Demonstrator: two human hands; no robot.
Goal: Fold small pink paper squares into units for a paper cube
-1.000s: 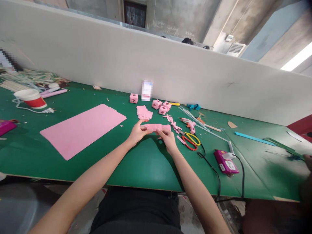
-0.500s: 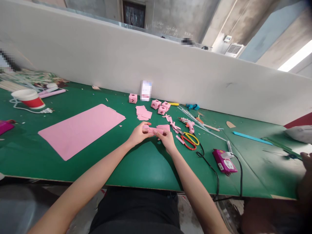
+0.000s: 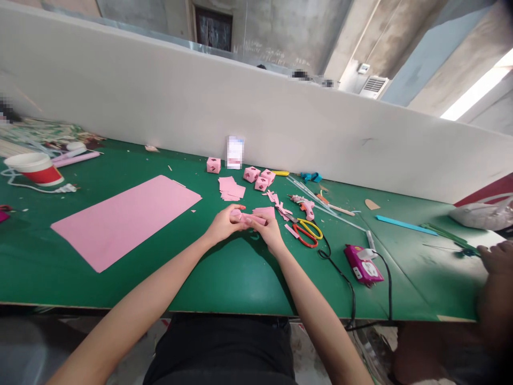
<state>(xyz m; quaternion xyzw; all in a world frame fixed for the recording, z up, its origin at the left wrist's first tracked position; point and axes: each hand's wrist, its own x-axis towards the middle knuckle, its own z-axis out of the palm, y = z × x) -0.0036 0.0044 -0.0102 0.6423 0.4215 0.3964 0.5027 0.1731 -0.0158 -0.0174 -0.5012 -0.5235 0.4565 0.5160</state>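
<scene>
Both arms reach over the green table (image 3: 240,278), the left hand (image 3: 224,223) coming in from seven o'clock, the right hand (image 3: 269,232) from five. Their bent fingers nearly meet, thumbs turned inward, pinching a small pink paper (image 3: 258,220) between them. It looks narrow and creased, partly hidden by the fingers. From it, pink squares (image 3: 230,187) lie at eleven o'clock, scissors (image 3: 308,235) at three, and a large pink sheet (image 3: 126,222) at nine.
</scene>
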